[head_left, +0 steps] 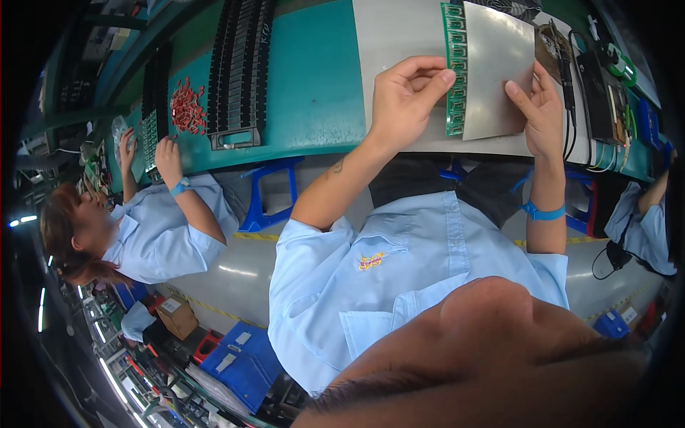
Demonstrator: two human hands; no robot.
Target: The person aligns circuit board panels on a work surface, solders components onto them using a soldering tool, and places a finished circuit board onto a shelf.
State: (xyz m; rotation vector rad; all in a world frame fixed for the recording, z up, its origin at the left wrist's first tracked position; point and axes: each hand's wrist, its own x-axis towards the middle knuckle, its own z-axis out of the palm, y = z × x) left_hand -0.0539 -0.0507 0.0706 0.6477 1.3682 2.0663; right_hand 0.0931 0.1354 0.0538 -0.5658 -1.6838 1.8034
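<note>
With the middle of our view as the clock's centre, our left hand (412, 100) is at 1 o'clock, in a narrow pinch: the thumb and bent forefinger grip the left edge of a long green board (459, 89). The board is also at 1 o'clock, running lengthwise away from us, with a row of like sections down it. Just to its right is a plain metal sheet (498, 71), between 1 and 2 o'clock. We cannot tell whether the board runs on behind the sheet.

Our right hand (542, 110), at 2 o'clock, holds the sheet by its right edge, thumb on the near face and fingers at the rim. A blue band (545, 212) circles our right wrist at 3 o'clock.

Beneath our hands we see a pale mat (407, 32), which meets a green mat (310, 78) near 12 o'clock. Black cables (569, 93) lie at 2 o'clock, beyond our right hand. At 11 o'clock a black rack (239, 78) rests on the green mat, and a heap of red parts (188, 108) lies at 10 o'clock, near the rack.

At 9 o'clock sits a co-worker (168, 242), hands beside another board (150, 135) at 10 o'clock. We see a blue bin (246, 364) at 7 o'clock and a carton (176, 317) at 8 o'clock.
</note>
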